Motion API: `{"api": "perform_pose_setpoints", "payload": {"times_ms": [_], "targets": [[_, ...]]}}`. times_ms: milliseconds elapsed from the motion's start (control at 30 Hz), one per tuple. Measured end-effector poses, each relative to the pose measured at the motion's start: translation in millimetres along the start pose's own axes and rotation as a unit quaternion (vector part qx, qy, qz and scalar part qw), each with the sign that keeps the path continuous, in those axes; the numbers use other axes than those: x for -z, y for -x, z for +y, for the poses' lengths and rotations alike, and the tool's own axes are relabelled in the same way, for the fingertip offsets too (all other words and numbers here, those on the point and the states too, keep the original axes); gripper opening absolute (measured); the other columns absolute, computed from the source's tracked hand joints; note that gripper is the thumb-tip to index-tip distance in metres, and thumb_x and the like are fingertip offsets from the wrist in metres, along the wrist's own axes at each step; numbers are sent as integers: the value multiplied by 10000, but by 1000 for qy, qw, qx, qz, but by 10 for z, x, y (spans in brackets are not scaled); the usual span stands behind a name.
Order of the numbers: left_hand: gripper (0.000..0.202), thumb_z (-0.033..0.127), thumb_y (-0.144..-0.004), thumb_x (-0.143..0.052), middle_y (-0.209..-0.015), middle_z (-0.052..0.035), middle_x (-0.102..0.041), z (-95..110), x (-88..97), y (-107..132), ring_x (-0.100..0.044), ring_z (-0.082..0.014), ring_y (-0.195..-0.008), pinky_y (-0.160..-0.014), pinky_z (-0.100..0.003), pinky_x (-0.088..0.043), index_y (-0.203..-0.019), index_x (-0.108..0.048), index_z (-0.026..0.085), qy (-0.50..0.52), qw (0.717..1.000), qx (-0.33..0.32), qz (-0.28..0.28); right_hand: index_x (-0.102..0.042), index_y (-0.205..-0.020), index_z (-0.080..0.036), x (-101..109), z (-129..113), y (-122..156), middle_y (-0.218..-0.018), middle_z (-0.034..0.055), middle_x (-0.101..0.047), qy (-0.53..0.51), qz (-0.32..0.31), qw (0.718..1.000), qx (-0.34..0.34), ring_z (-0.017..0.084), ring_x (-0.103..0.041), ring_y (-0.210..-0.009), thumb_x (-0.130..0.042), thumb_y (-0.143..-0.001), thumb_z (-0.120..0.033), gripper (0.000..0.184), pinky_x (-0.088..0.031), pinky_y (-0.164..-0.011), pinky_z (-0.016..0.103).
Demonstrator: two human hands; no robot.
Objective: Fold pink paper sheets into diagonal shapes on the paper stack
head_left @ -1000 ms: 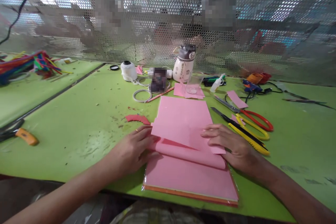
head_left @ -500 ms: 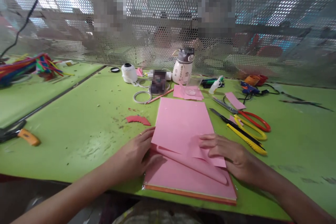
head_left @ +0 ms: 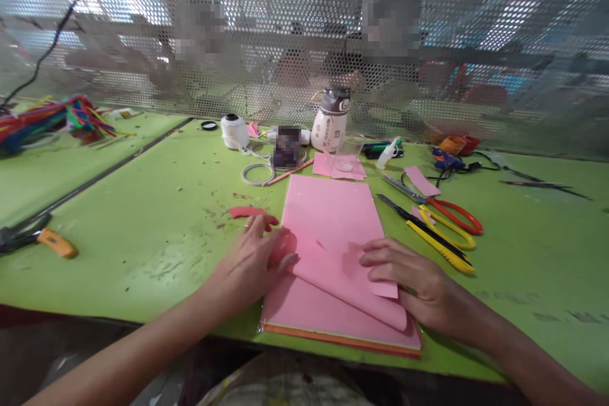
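A stack of pink paper (head_left: 333, 216) lies at the near edge of the green table (head_left: 143, 222), with orange sheets showing along its bottom edge. The top pink sheet (head_left: 342, 285) is curled over towards me. My left hand (head_left: 252, 263) pinches its left edge, thumb under and fingers on top. My right hand (head_left: 409, 279) presses flat on the folded sheet at the right, fingers spread, with a small pink piece under its fingertips.
Red-handled scissors (head_left: 451, 216), yellow scissors (head_left: 440, 238) and a yellow cutter lie right of the stack. Behind it stand a white bottle (head_left: 332, 119), a thread spool (head_left: 233, 132), a tape ring (head_left: 257, 173) and pink scraps. A red scrap (head_left: 245, 211) lies left. A perforated screen backs the table.
My left hand has slid up along the sheet's left edge and pulled it over. The fold has tilted diagonally. My right hand has stayed nearly in place.
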State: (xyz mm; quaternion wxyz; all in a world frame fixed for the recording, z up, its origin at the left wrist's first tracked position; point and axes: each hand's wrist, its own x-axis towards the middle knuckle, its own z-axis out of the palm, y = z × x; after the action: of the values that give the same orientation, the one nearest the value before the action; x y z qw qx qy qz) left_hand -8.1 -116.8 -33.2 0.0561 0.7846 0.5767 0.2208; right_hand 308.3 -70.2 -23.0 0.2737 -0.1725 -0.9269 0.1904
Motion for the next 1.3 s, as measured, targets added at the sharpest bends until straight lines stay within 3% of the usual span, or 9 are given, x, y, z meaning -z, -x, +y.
{"api": "perform_pose_setpoints", "payload": {"times_ms": [233, 367, 433, 533, 667, 733, 867, 1067, 1300], "targets": [[572, 562, -932, -531, -785, -23, -653, 77, 52, 142, -620, -231, -723, -677, -353, -463, -1341, -503, 164, 79, 978, 194, -15, -653, -1046, -185, -149, -320, 121, -1258, 137, -671, 110, 5, 994, -18, 272, -549, -1263, -481, -856, 24, 331, -505, -1025, 455], [575, 467, -890, -603, -772, 2, -649, 97, 0, 220, -614, -200, -702, -655, -328, -436, -1383, -484, 196, 169, 960, 221, 30, -639, -1067, -189, -294, -439, 200, -1335, 125, -645, 150, 10, 988, -37, 292, -508, -1314, -449, -840, 31, 369, -489, -1025, 500], [571, 415, -851, -639, -758, 13, -631, 112, -16, 176, -611, -179, -682, -648, -319, -457, -1352, -500, 180, 264, 935, 232, 56, -632, -1080, -194, -330, -449, 218, -1348, 120, -639, 158, 11, 987, -37, 294, -495, -1330, -445, -839, 31, 379, -486, -1021, 510], [611, 358, -775, -714, -707, 39, -608, 197, 1, 32, -613, -155, -644, -630, -299, -499, -1304, -494, 148, 429, 857, 264, 105, -618, -1107, -187, -352, -426, 217, -1332, 132, -645, 160, 23, 987, -23, 295, -495, -1336, -442, -838, 30, 388, -490, -1016, 519], [726, 326, -737, -808, -775, 11, -646, 432, 18, -64, -687, -182, -690, -715, -364, -584, -1321, -411, 159, 629, 694, 327, 124, -602, -1148, -170, -393, -411, 213, -1350, 146, -628, 160, 41, 986, -12, 294, -465, -1372, -424, -838, 40, 414, -472, -1056, 535], [704, 318, -729, -846, -852, -33, -678, 560, -2, -9, -697, -173, -679, -716, -349, -589, -1285, -441, 169, 674, 631, 369, 106, -601, -1149, -166, -427, -422, 230, -1352, 144, -625, 156, 47, 986, -17, 282, -478, -1365, -406, -835, 47, 427, -474, -1066, 521], [600, 313, -700, -886, -943, -83, -713, 785, -59, 138, -712, -175, -757, -773, -317, -587, -1167, -539, 168, 723, 563, 396, 61, -603, -1132, -168, -488, -433, 277, -1364, 147, -618, 151, 77, 985, -28, 282, -490, -1359, -404, -847, 38, 404, -480, -1067, 514], [447, 453, -683, -866, -720, -36, -660, 987, -110, -6, -622, -122, -578, -591, -247, -545, -830, -577, 145, 732, 576, 363, -33, -587, -1234, -143, -486, -442, 249, -1362, 153, -628, 144, 81, 986, -5, 295, -479, -1365, -431, -843, 53, 465, -478, -1062, 537], [474, 434, -654, -880, -789, -33, -666, 979, -195, -165, -625, -140, -601, -557, -267, -537, -892, -573, 162, 681, 641, 354, 0, -644, -1128, -144, -420, -595, 115, -1381, 133, -634, 181, 39, 983, 10, 308, -449, -1389, -459, -890, 1, 335, -467, -1080, 553]]}}
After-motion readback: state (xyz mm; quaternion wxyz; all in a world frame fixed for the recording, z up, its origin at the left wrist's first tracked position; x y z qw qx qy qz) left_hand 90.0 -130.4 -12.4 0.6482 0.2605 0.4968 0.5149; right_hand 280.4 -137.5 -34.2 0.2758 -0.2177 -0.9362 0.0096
